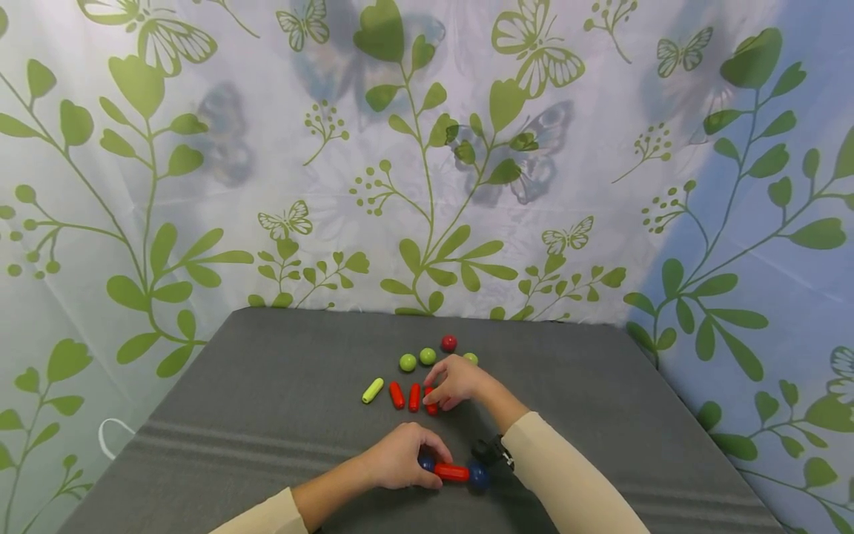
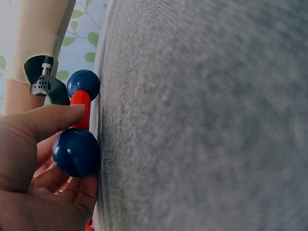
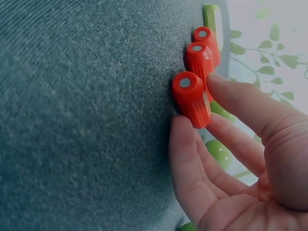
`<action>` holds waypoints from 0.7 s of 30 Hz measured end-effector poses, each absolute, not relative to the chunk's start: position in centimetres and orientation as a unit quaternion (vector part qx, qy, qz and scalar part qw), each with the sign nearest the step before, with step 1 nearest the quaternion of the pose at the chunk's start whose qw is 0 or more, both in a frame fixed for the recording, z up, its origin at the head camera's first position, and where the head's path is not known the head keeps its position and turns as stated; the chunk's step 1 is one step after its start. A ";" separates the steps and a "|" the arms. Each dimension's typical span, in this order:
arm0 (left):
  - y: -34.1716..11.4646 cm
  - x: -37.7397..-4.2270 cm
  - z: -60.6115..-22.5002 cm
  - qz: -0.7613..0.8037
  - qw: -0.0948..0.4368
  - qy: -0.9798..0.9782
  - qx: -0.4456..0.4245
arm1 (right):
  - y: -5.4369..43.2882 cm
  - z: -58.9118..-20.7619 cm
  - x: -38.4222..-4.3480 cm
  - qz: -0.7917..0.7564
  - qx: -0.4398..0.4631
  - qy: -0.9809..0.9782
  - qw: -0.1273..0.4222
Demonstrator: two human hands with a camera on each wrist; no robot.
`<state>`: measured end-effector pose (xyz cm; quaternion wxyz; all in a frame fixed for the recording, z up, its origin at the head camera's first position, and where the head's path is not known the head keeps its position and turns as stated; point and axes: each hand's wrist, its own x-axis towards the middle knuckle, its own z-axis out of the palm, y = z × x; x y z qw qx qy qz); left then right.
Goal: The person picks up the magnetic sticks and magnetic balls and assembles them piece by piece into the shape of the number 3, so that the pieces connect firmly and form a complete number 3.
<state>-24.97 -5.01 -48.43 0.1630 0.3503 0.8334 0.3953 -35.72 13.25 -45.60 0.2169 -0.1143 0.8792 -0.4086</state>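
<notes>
My left hand grips a dumbbell-shaped piece near the table's front: a red rod with a blue ball at each end. In the left wrist view, the thumb lies along the near blue ball and the rod, with fingers beneath. Farther back, my right hand has thumb and fingers round the rightmost loose red rod, which shows a grey disc in its end. Two more red rods and a yellow-green rod lie left of it.
Behind the rods sit green balls and a red ball. A grey cloth covers the table. A leaf-and-butterfly curtain hangs behind. The right wrist carries a black device.
</notes>
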 end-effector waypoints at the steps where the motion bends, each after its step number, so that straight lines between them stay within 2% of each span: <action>1: -5.0 -25.0 -48.4 0.395 0.163 0.834 0.349 | 13.2 -45.7 -35.7 -0.411 -0.110 0.878 0.218; 21: -4.3 -25.3 -48.5 0.410 0.165 0.822 0.359 | 13.5 -45.9 -35.3 -0.461 -0.087 0.858 0.212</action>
